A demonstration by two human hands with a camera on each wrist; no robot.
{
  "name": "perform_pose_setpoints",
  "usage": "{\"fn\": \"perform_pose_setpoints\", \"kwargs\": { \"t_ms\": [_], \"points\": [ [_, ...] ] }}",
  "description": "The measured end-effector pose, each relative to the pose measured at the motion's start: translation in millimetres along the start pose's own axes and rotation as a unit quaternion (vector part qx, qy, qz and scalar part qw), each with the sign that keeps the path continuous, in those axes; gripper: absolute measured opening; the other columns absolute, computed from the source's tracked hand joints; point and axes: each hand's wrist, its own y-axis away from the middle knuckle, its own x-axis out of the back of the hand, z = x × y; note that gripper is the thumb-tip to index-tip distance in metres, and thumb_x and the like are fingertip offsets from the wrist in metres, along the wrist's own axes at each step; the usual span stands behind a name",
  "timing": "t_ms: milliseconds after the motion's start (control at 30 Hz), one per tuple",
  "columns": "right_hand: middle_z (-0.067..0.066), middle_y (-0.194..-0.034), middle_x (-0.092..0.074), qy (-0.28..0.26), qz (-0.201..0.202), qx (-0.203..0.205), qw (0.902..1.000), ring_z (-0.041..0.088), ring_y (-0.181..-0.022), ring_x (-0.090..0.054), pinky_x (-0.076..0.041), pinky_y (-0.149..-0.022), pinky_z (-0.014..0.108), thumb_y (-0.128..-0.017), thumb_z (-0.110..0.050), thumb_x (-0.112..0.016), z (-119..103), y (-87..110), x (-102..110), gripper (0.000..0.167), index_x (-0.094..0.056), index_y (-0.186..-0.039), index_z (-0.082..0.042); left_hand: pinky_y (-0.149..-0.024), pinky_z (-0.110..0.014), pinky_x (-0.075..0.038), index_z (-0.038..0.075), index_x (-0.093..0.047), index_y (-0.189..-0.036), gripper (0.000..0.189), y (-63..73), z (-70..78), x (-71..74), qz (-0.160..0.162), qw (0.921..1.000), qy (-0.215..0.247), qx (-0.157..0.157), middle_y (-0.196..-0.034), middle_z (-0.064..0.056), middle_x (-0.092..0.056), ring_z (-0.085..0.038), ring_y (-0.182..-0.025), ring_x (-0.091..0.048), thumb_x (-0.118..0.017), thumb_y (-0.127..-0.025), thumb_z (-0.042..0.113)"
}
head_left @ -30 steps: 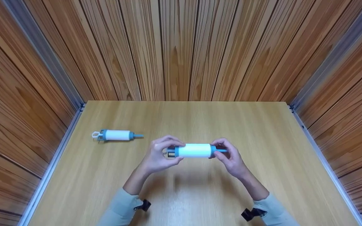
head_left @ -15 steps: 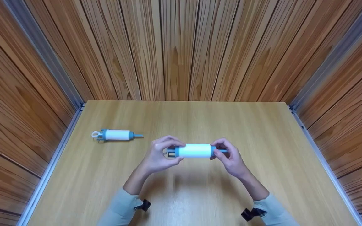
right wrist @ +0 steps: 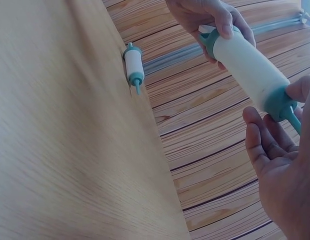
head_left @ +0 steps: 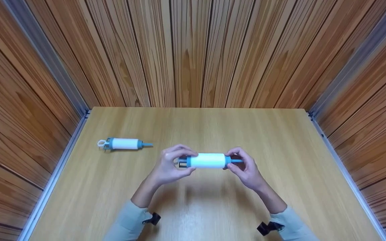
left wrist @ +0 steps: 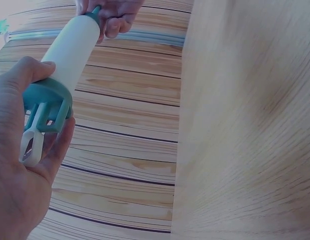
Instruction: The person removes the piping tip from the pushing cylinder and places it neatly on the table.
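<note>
Left fingers (head_left: 183, 152): bent, only partly open; with the thumb, the left hand (head_left: 170, 165) grips the left end of a white tube (head_left: 207, 160).
Right fingers (head_left: 241, 152): bent more closely; thumb and fingers of the right hand (head_left: 250, 172) pinch the blue-green collar (head_left: 227, 160) at the right end.
Held tube: it is between both hands, raised over the middle of the table (head_left: 193, 124), lying almost level from left to right.
Its ends: on the left, a pale loop handle (left wrist: 32, 149) within a blue-green frame; on the right, a thin rod (head_left: 236, 161) passing between thumb and fingers.
Second tube (head_left: 125, 144): similar in form, it lies on the table, farther and to the left, loop left, rod right.
Rails (head_left: 54, 187): metal, along the left and right table edges.
Far wall (head_left: 193, 53): brown wooden planks, standing behind the table.
</note>
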Motion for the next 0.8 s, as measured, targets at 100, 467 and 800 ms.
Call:
{"fn": "perform_pose_setpoints", "kwargs": {
  "t_ms": [100, 467, 800],
  "points": [
    [-0.011, -0.126, -0.066, -0.007, 0.000, 0.006, 1.0000, 0.007, -0.108, -0.076, -0.069, -0.090, 0.025, -0.101, 0.020, -0.058, 1.5, 0.1, 0.8, 0.030, -0.053, -0.130, 0.018, -0.099, -0.030, -0.068, 0.009, -0.083, -0.125, 0.035, -1.3, 0.2, 0.2, -0.001, 1.0000, -0.005, 0.001, -0.125, -0.013, -0.080, -0.030, -0.114, -0.080, -0.091, -0.092, 0.006],
    [-0.010, -0.114, -0.068, -0.005, 0.005, -0.021, 0.9998, 0.005, -0.094, -0.071, -0.068, -0.079, 0.026, -0.110, 0.012, -0.051, 0.7, 1.6, 1.4, 0.017, -0.055, -0.126, 0.015, -0.097, -0.032, -0.070, 0.006, -0.083, -0.123, 0.034, -2.9, 2.3, -1.2, -0.007, 0.9999, -0.008, -0.008, -0.122, -0.015, -0.080, -0.031, -0.110, -0.081, -0.092, -0.090, 0.005],
    [-0.011, -0.117, -0.068, -0.004, 0.007, -0.021, 0.9998, 0.005, -0.098, -0.072, -0.068, -0.081, 0.023, -0.108, 0.014, -0.054, 0.3, 0.9, 0.5, 0.019, -0.055, -0.126, 0.015, -0.097, -0.031, -0.069, 0.007, -0.083, -0.124, 0.034, -2.1, 1.3, -0.9, -0.003, 0.9997, -0.005, -0.023, -0.123, -0.015, -0.080, -0.031, -0.109, -0.080, -0.091, -0.091, 0.004]
  ]
}}
